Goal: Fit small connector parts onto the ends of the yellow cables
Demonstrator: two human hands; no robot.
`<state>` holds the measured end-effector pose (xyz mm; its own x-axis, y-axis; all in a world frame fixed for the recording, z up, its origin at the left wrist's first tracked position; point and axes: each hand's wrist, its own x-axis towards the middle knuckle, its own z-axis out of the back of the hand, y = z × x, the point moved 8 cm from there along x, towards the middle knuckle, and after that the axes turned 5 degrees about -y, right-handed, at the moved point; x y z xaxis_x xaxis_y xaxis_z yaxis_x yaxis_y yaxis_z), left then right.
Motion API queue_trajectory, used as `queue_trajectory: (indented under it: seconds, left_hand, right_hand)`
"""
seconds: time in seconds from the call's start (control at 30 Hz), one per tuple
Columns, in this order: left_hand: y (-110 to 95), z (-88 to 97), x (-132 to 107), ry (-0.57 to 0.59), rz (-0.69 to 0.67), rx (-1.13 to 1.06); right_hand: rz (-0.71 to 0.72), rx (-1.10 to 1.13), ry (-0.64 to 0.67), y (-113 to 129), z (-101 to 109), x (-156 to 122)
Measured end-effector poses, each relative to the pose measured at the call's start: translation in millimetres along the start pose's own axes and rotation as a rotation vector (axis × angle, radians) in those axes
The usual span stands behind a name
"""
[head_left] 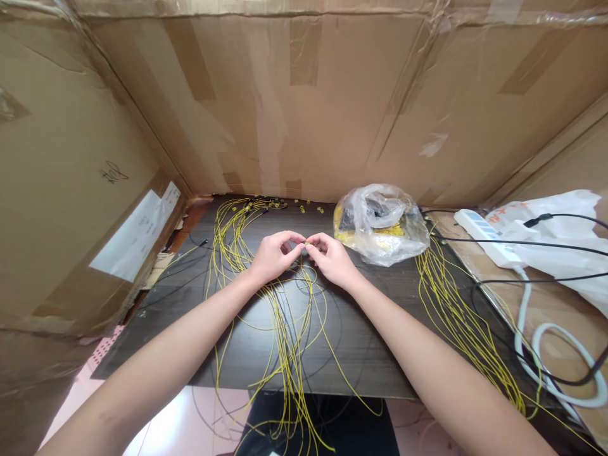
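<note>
My left hand (279, 254) and my right hand (331, 258) meet above the middle of the dark table, thumbs and forefingers pinched together. Between the fingertips sits a small yellowish piece (306, 244), mostly covered; it looks like the end of a thin yellow wire, though its exact kind is too small to make out. Below the hands, a loose bundle of yellow wires (289, 342) runs over the table's front edge and hangs down. More yellow wires (222, 237) curve away to the back left, with dark tips gathered near the cardboard wall.
Several small yellow pieces (303, 209) lie along the back of the table (380, 329). A clear plastic bag (380, 225) with yellow and dark contents stands behind my right hand. To the right are another wire bundle (456, 304), a white power strip (489, 237) and black cables. Cardboard walls (266, 114) enclose the table.
</note>
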<state>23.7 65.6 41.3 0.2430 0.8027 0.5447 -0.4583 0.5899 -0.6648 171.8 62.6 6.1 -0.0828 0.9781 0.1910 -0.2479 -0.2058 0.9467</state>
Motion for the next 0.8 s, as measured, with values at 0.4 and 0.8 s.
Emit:
queue_trajectory:
  seconds: [0.4, 0.8]
  left_hand:
    - [-4.7, -0.9, -0.2, -0.001, -0.065, -0.050]
    - [-4.4, -3.7, -1.6, 0.038, -0.042, -0.074]
  right_hand:
    - [-0.004, -0.008, 0.043, 1.3, -1.6, 0.3]
    - [0.036, -0.041, 0.053, 6.0, -2.7, 0.4]
